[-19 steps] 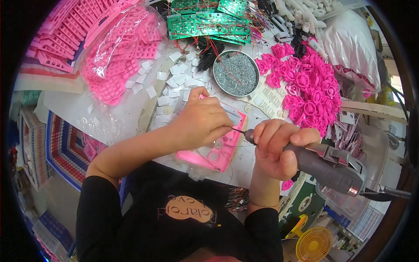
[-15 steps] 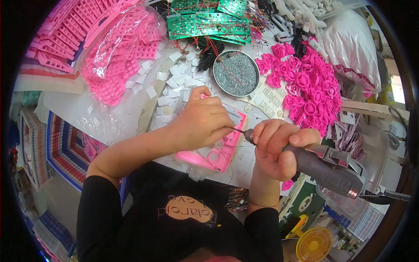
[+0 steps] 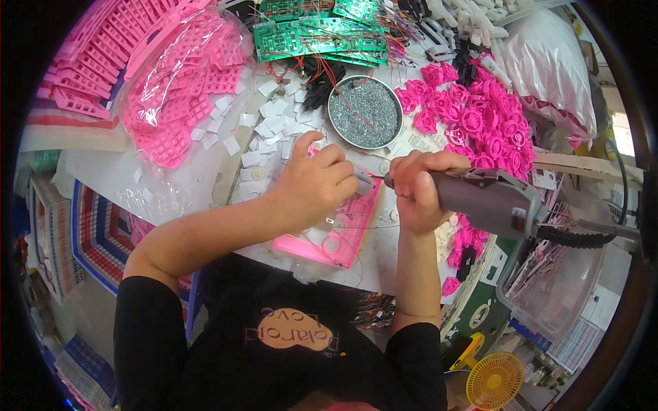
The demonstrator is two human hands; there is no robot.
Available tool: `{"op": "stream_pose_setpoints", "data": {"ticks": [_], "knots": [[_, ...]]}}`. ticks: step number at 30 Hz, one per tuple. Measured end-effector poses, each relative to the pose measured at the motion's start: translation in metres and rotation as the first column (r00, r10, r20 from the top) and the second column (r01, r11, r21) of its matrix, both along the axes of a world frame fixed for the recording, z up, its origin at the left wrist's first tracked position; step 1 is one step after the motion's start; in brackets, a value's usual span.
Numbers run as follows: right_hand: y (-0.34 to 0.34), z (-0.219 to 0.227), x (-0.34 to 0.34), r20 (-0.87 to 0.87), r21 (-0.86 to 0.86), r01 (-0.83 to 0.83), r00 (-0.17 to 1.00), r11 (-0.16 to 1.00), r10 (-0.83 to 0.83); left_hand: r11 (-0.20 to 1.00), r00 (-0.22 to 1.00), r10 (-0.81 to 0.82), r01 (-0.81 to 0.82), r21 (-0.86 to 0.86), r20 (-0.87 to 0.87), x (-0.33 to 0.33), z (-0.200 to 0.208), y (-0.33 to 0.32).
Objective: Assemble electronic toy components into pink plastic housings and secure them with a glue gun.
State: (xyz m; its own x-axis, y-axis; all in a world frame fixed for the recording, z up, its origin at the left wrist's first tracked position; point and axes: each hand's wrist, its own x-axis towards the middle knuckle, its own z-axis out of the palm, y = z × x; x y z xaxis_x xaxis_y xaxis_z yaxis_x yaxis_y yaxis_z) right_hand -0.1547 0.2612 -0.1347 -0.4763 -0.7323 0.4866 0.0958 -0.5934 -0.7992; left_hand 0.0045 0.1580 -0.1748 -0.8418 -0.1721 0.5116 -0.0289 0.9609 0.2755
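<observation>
1. Pink case [image 3: 348, 236] lies on counter [image 3: 380, 255], near screw dish [image 3: 365, 111].
2. Right hand [image 3: 423, 195]: fingers wrapped round grey electric screwdriver [image 3: 490, 203].
3. Left hand [image 3: 314, 183]: fingers curled over case; cannot tell whether gripping.

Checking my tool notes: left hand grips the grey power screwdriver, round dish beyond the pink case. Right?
No: the right hand, not the left hand, grips the grey power screwdriver, as the head view shows. The round dish does lie beyond the pink case.
</observation>
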Motion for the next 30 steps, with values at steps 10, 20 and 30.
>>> {"op": "stream_pose_setpoints", "data": {"ticks": [10,20,30], "knots": [[-0.005,-0.015,0.001,-0.231,0.165,0.001,0.972,0.986,0.038,0.999,0.999,-0.051,0.051,0.000,-0.014,-0.001,-0.005,-0.003],[-0.007,0.038,-0.040,-0.169,0.140,0.220,0.966,0.965,-0.196,0.818,0.917,-0.348,0.194,0.541,0.196,-0.022,0.033,-0.066],[0.124,0.026,-0.132,-0.545,0.540,0.659,0.748,0.524,-0.379,0.905,0.987,-0.122,0.066,0.420,0.108,0.094,0.106,-0.053]]}}
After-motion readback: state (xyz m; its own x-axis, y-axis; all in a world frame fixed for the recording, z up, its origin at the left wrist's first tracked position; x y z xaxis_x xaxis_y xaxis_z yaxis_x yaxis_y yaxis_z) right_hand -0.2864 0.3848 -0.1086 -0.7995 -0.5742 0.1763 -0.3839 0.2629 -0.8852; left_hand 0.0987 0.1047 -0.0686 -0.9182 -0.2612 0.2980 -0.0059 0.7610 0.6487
